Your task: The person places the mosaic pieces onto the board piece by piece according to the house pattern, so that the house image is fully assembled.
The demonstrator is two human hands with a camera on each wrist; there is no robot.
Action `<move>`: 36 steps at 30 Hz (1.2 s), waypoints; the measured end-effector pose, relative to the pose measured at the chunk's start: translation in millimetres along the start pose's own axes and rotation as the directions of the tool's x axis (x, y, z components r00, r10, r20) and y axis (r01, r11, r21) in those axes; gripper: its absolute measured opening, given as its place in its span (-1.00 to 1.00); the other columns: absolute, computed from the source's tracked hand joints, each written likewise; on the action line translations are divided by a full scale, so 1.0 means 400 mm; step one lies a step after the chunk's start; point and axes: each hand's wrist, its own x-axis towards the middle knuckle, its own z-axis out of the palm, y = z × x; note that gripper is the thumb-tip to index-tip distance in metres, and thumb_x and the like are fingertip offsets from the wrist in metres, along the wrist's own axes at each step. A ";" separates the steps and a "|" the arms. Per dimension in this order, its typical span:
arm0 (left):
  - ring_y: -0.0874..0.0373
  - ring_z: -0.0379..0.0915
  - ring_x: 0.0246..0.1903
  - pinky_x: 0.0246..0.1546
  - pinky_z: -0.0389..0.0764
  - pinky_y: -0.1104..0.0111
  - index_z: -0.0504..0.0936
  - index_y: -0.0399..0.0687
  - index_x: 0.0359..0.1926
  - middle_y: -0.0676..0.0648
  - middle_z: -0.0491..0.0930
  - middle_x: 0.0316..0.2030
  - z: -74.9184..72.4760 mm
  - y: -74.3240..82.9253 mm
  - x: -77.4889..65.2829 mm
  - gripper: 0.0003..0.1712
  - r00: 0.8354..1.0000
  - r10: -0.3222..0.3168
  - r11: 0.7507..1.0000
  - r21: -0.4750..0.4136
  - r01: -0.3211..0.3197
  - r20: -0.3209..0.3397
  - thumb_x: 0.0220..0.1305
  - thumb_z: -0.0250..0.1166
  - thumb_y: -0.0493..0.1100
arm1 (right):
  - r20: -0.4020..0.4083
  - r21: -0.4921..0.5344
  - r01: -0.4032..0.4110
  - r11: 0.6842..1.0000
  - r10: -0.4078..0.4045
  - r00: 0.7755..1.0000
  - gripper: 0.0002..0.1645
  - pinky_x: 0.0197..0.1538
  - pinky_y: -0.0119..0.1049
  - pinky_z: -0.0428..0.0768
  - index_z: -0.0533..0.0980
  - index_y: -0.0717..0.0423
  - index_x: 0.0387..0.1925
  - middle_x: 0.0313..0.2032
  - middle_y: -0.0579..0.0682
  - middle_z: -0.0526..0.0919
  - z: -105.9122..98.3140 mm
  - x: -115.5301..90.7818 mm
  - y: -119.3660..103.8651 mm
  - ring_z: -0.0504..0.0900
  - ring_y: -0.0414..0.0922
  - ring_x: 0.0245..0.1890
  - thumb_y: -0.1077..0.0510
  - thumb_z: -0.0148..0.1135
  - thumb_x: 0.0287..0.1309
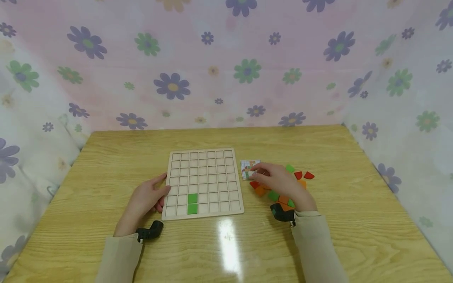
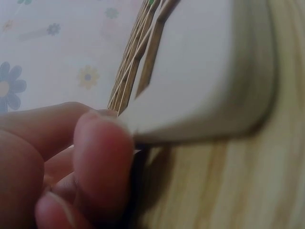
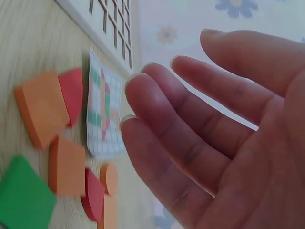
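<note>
A pale wooden grid board (image 1: 216,215) lies on the table, with two green square tiles (image 1: 192,198) set one above the other in its lower cells. My left hand (image 1: 143,198) grips the board's left edge, thumb at the rim; the left wrist view shows the thumb (image 2: 102,157) against the board's side (image 2: 190,71). Over a small printed pattern card (image 1: 245,173), my right hand (image 1: 279,180) hovers with relaxed, slightly bent fingers and nothing between them. In the right wrist view the card (image 3: 97,129) stands apart from the fingertips.
Beside and below the right hand lie loose tiles: red quarter-round pieces (image 1: 309,175), a green piece (image 1: 290,168), and orange blocks (image 3: 66,167). Part of this pile is hidden by the hand. A flowered cloth (image 1: 212,78) rises behind the wooden table (image 1: 124,157).
</note>
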 end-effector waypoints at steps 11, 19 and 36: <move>0.09 0.44 -0.78 -0.72 0.47 0.29 0.11 0.15 0.34 -0.08 0.48 -0.75 0.003 0.002 0.001 -0.29 1.000 -0.014 1.000 0.006 0.014 0.014 0.21 0.11 0.10 | -0.104 -0.038 -0.042 0.998 0.038 0.994 -0.51 -0.15 -0.12 0.46 0.43 0.02 0.06 -0.24 0.00 0.59 -0.045 -0.014 0.057 0.53 -0.07 -0.25 -0.15 -0.01 0.21; 0.10 0.45 -0.77 -0.71 0.47 0.29 0.12 0.17 0.33 -0.07 0.49 -0.75 0.000 0.002 0.004 -0.30 1.000 -0.028 1.000 0.004 0.028 0.009 0.21 0.11 0.12 | -0.221 -0.107 -0.109 0.988 0.083 0.972 -0.54 -0.11 -0.04 0.43 0.39 0.12 0.10 -0.04 0.08 0.47 -0.073 -0.010 0.129 0.45 0.03 -0.11 -0.03 -0.04 0.26; 0.08 0.46 -0.75 -0.72 0.46 0.28 0.11 0.24 0.33 -0.08 0.50 -0.73 -0.002 0.003 0.001 -0.29 0.999 -0.028 1.000 -0.003 0.028 0.018 0.19 0.11 0.16 | -0.263 -0.144 -0.211 0.967 0.168 0.950 -0.50 -0.02 0.09 0.34 0.34 0.31 0.12 -0.05 0.32 0.44 -0.093 -0.030 0.218 0.38 0.19 -0.04 0.12 0.03 0.21</move>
